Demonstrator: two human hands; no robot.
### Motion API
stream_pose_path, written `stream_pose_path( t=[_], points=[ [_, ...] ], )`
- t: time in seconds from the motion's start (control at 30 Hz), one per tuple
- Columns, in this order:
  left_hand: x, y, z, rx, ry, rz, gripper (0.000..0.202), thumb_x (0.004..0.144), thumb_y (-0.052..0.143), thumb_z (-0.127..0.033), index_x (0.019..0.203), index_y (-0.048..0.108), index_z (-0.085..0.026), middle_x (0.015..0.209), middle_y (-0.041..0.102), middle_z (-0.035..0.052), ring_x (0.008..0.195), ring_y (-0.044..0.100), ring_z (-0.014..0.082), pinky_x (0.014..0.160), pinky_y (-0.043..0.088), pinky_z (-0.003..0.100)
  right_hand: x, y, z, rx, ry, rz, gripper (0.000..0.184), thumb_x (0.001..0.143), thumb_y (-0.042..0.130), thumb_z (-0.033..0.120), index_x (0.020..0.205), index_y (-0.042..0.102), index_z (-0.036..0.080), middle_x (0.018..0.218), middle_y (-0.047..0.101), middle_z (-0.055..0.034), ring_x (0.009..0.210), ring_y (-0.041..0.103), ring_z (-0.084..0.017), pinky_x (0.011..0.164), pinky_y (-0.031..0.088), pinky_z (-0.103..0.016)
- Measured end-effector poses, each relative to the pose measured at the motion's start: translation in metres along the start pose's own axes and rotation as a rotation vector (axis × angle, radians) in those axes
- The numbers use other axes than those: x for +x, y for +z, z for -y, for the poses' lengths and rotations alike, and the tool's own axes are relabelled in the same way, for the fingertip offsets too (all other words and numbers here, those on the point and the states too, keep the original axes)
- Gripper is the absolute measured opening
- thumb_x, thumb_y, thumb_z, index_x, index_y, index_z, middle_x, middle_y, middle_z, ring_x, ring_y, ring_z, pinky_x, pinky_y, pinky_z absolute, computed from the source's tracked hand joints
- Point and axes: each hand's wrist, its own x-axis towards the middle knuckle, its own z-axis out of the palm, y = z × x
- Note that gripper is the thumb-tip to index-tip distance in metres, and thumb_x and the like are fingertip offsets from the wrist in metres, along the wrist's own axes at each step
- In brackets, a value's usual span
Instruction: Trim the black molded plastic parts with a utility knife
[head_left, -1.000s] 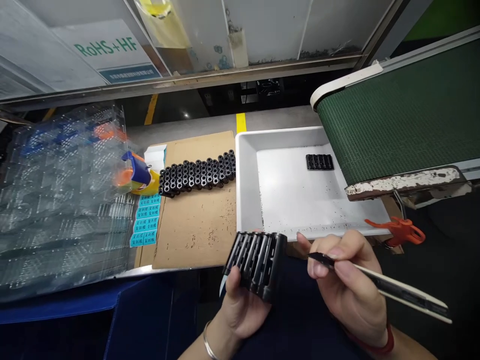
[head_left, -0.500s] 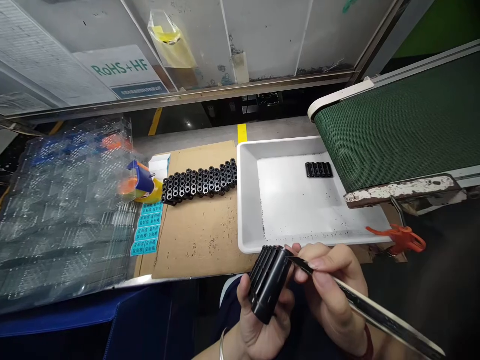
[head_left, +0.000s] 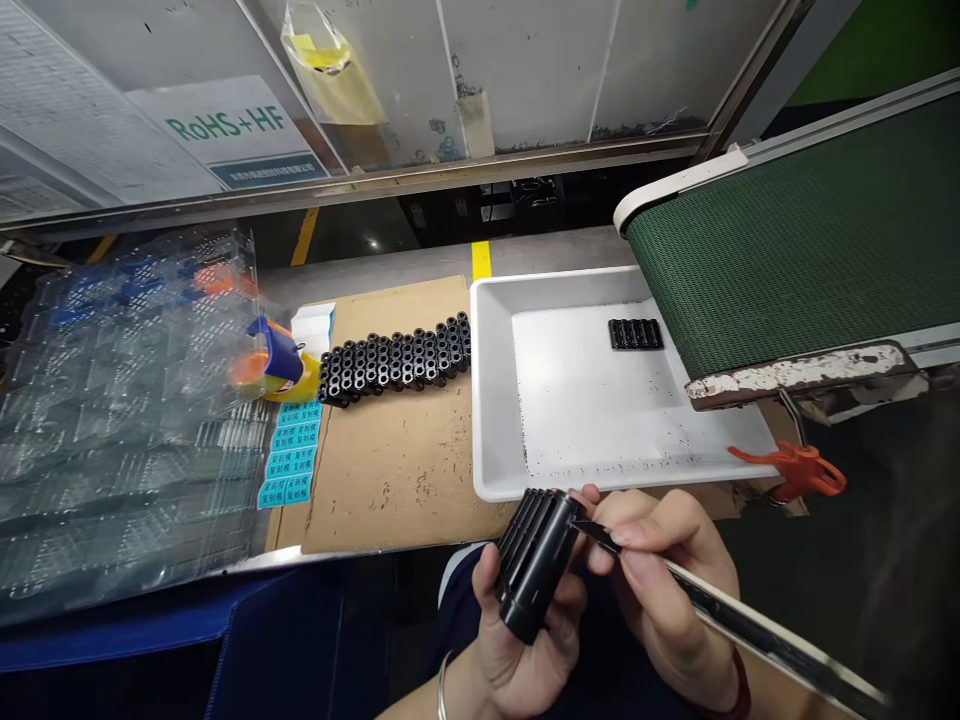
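A ribbed black plastic part made of joined tubes is tilted up in my left hand, thumb on one side and fingers behind it. My right hand pinches a long, slim knife with a dark pointed blade and a pale-edged handle. The blade tip touches, or almost touches, the part's upper right end. Both hands are in front of the white tray. A similar black part lies inside that tray, near its far right corner.
Several black tube parts stand in a row on cardboard. Clear plastic trays are stacked at left, beside blue labels and a tape dispenser. A green conveyor belt and orange clamp are at right.
The camera view has shifted slightly. Both hands keep nearly the same pose, with the knife tip still at the upper end of the black part.
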Motion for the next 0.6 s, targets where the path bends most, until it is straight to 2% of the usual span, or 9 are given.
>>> stream_pose_path(
  t=[0.13, 0.23, 0.3, 0.37, 0.47, 0.6],
  points=[
    [-0.002, -0.003, -0.001, 0.044, -0.012, -0.039, 0.036, 0.085, 0.078, -0.048, 0.111, 0.076, -0.023, 0.109, 0.080, -0.0032, 0.087, 0.072, -0.0026, 0.073, 0.045, -0.009, -0.001, 0.000, 0.000, 0.024, 0.011, 0.008, 0.014, 0.100, 0.059, 0.020, 0.104, 0.066, 0.031, 0.083, 0.070, 0.0061, 0.081, 0.066, -0.010, 0.111, 0.045, -0.032],
    [-0.002, -0.004, -0.004, 0.094, 0.031, -0.048, 0.042, 0.087, 0.075, -0.050, 0.119, 0.074, -0.025, 0.106, 0.080, -0.0025, 0.089, 0.072, 0.0005, 0.075, 0.048, -0.004, 0.005, 0.000, 0.003, 0.085, 0.012, -0.045, 0.012, 0.100, 0.060, 0.022, 0.101, 0.069, 0.030, 0.078, 0.070, 0.0060, 0.077, 0.067, -0.010, 0.108, 0.050, -0.034],
    [-0.001, -0.004, -0.007, 0.173, 0.095, -0.015, 0.046, 0.089, 0.072, -0.052, 0.129, 0.069, -0.028, 0.113, 0.079, -0.0010, 0.100, 0.073, 0.0061, 0.084, 0.053, 0.004, 0.012, -0.003, 0.006, 0.084, -0.011, -0.131, 0.007, 0.097, 0.065, 0.026, 0.097, 0.071, 0.029, 0.077, 0.071, 0.0064, 0.073, 0.069, -0.009, 0.106, 0.053, -0.033],
    [-0.002, -0.003, -0.009, 0.284, 0.178, 0.026, 0.046, 0.090, 0.069, -0.052, 0.134, 0.064, -0.037, 0.130, 0.073, -0.0029, 0.116, 0.070, 0.0144, 0.094, 0.056, 0.018, 0.019, -0.009, 0.009, 0.026, -0.040, -0.192, 0.009, 0.098, 0.065, 0.035, 0.100, 0.072, 0.030, 0.079, 0.075, 0.0060, 0.074, 0.071, -0.010, 0.107, 0.052, -0.034],
    [-0.005, -0.004, -0.010, 0.455, 0.254, 0.023, 0.052, 0.087, 0.074, -0.050, 0.136, 0.058, -0.050, 0.144, 0.062, -0.0075, 0.127, 0.064, 0.0258, 0.102, 0.056, 0.037, 0.024, -0.019, 0.009, -0.092, -0.049, -0.181, 0.024, 0.103, 0.054, 0.046, 0.106, 0.072, 0.031, 0.083, 0.079, 0.0037, 0.080, 0.075, -0.013, 0.108, 0.051, -0.037],
    [-0.007, -0.005, -0.012, 0.583, 0.275, 0.054, 0.067, 0.081, 0.080, -0.049, 0.140, 0.049, -0.053, 0.147, 0.054, -0.0042, 0.134, 0.057, 0.0319, 0.101, 0.057, 0.046, 0.021, -0.026, 0.005, -0.182, 0.016, -0.124, 0.025, 0.106, 0.049, 0.041, 0.101, 0.071, 0.029, 0.084, 0.077, 0.0041, 0.084, 0.073, -0.013, 0.108, 0.048, -0.035]
  ],
)
